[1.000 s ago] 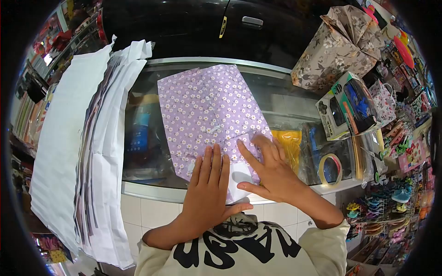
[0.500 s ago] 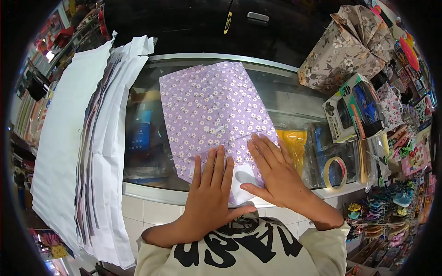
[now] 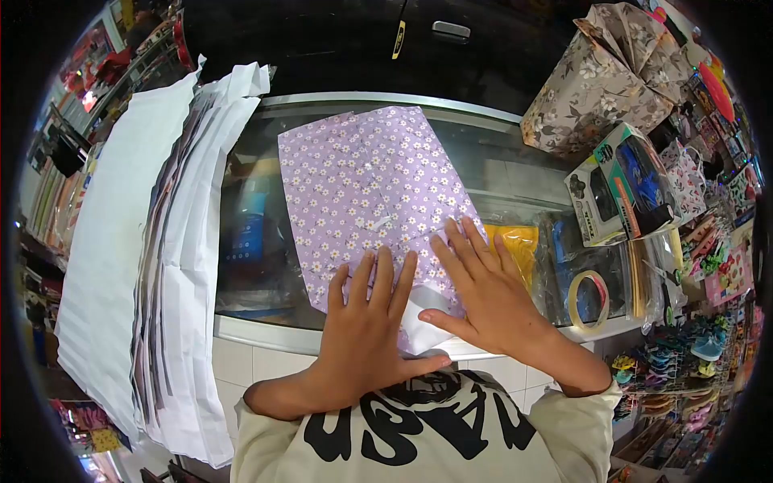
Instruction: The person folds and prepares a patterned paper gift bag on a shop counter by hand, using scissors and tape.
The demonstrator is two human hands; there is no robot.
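Lilac daisy-print paper (image 3: 370, 185) lies on a glass counter (image 3: 515, 189), beneath and beyond the left grip (image 3: 362, 330) and right grip (image 3: 493, 302), both splayed, released.

"What covers the left end of the surface (image 3: 515, 189)?"
"A stack of large white sheets (image 3: 105, 241), creased and ragged along the edges."
"And on the right?"
"A brown flowered package (image 3: 596, 92) at the back, a windowed box (image 3: 598, 205) in front of it, then a roll of tape (image 3: 573, 299) near the front edge."
"That yellow packet (image 3: 515, 241)?"
"Left of the tape; on or under the glass, I can't tell."
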